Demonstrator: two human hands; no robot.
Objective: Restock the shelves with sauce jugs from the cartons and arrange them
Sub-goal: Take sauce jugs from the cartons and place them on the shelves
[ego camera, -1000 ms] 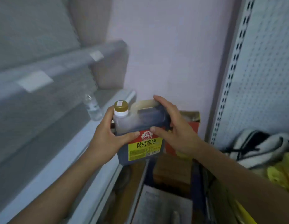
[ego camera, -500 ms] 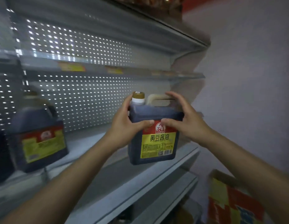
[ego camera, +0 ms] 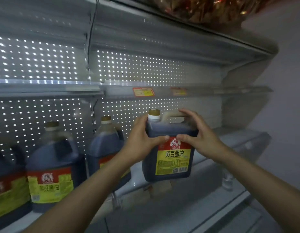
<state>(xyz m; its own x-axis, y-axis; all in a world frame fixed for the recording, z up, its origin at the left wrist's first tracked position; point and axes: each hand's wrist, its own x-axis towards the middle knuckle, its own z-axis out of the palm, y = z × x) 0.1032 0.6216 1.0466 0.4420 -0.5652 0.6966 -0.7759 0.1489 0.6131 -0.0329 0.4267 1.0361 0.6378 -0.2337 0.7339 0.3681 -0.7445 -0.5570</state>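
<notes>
I hold a dark sauce jug (ego camera: 169, 158) with a red and yellow label and a gold cap upright, just above the front of the grey shelf (ego camera: 233, 142). My left hand (ego camera: 142, 137) grips its left shoulder below the cap. My right hand (ego camera: 196, 132) grips the right shoulder, fingers over the pale handle. Three more jugs stand on the shelf to the left: one (ego camera: 105, 142) right behind my left wrist, one (ego camera: 51, 167) further left, and one (ego camera: 6, 187) cut off by the frame edge.
A perforated back panel (ego camera: 145, 69) lines the shelving. An upper shelf rail with price tags (ego camera: 144, 91) runs above the jug. Packaged goods (ego camera: 204, 9) sit on the top shelf. A small clear bottle (ego camera: 228, 179) stands on the lower shelf at right. The wall (ego camera: 288, 98) closes the right side.
My view swung up and left from the cartons to the shelves. Both hands carried the jug up to shelf level; more shelved jugs came into view at left.
</notes>
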